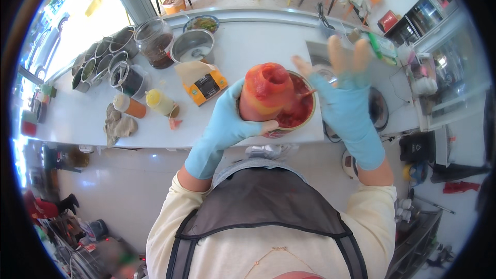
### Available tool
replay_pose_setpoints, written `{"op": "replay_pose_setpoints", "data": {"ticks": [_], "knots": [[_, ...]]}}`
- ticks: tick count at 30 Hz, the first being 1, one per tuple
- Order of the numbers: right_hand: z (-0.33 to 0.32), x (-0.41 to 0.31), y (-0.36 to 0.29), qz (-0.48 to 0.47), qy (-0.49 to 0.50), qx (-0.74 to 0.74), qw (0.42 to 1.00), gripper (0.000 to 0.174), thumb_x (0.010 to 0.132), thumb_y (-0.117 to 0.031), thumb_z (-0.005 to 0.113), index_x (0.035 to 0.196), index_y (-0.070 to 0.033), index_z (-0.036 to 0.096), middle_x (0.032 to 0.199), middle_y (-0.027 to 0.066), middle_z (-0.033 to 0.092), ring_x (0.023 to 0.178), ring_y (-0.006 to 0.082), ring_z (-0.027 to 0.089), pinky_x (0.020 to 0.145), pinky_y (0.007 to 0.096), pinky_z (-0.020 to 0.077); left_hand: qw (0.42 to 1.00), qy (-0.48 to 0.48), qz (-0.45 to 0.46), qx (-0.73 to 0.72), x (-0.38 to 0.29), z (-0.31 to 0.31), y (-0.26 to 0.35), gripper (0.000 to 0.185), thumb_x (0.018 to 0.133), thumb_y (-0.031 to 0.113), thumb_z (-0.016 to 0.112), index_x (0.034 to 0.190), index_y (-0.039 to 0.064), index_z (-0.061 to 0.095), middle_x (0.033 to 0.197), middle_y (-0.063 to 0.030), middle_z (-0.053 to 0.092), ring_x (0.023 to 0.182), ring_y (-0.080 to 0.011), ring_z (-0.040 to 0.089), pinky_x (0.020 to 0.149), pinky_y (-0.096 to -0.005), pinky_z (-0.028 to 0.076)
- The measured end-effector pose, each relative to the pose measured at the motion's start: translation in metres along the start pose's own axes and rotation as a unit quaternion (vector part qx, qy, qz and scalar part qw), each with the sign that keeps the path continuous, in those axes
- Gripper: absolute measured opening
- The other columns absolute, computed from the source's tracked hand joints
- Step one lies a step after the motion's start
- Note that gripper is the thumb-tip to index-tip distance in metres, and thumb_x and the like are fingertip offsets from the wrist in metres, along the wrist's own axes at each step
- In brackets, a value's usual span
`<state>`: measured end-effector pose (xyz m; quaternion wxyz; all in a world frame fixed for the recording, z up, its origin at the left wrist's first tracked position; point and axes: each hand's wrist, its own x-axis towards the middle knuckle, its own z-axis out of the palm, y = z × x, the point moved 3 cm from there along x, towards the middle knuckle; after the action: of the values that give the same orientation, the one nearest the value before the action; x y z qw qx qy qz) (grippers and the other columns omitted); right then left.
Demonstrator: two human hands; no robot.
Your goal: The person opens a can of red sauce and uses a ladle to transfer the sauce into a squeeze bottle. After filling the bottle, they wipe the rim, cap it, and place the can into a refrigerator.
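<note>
My left hand [232, 118], in a light blue fingerless glove, grips a plastic bottle [257, 102] around its side. The bottle stands upright with its mouth uncapped, and red sauce coats its neck and rim. Just right of it, partly hidden behind the bottle, a large open tin [308, 118] holds thick red sauce. What looks like a utensil handle [307, 93] sticks out of that sauce. Raised to the right of the tin is my right hand [341, 68], gloved the same way, blurred, fingers spread and holding nothing. A small orange-red nozzle cap [175, 124] lies on the counter.
On the white counter [248, 38], left, are two squeeze bottles [157, 100], a paper packet [203, 83], a cloth [118, 124], a steel bowl [192, 45], a large jar [154, 42] and several metal containers [102, 56]. A round dark appliance [379, 108] sits right.
</note>
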<state>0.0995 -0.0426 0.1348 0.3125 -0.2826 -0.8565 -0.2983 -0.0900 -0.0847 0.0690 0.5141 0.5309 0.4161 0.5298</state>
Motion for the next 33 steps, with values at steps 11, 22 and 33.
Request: {"op": "replay_pose_setpoints", "data": {"ticks": [11, 22, 33], "knots": [[0.004, -0.005, -0.004, 0.143, -0.225, 0.672, 0.690, 0.094, 0.076, -0.072, 0.047, 0.139, -0.003, 0.034, 0.150, 0.0179, 0.012, 0.140, 0.0315, -0.006, 0.110, 0.0445, -0.0004, 0.949, 0.018, 0.245, 0.197, -0.003, 0.002, 0.003, 0.082, 0.050, 0.017, 0.081, 0.125, 0.005, 0.048, 0.114, -0.0151, 0.057, 0.100, -0.0315, 0.057, 0.086, -0.0360, 0.046], [0.004, -0.010, -0.011, 0.155, -0.219, 0.629, 0.730, 0.108, 0.066, -0.078, 0.052, 0.139, -0.001, 0.032, 0.150, 0.0211, 0.006, 0.139, 0.0326, -0.010, 0.109, 0.0480, 0.0011, 0.972, 0.008, 0.188, 0.140, -0.002, 0.009, -0.004, 0.080, 0.055, 0.016, 0.084, 0.124, 0.000, 0.047, 0.120, -0.0115, 0.056, 0.106, -0.0190, 0.055, 0.092, -0.0323, 0.043], [0.028, 0.008, -0.002, 0.101, -0.246, 0.818, 0.510, 0.105, 0.065, -0.088, 0.028, 0.114, 0.001, 0.056, 0.148, 0.0228, 0.016, 0.139, 0.0286, 0.002, 0.110, 0.0460, 0.0034, 0.979, -0.200, -0.016, -0.045, -0.005, 0.021, 0.002, 0.070, 0.057, 0.016, 0.082, 0.118, 0.000, 0.052, 0.107, -0.0092, 0.060, 0.098, -0.0173, 0.057, 0.090, -0.0310, 0.044]]}}
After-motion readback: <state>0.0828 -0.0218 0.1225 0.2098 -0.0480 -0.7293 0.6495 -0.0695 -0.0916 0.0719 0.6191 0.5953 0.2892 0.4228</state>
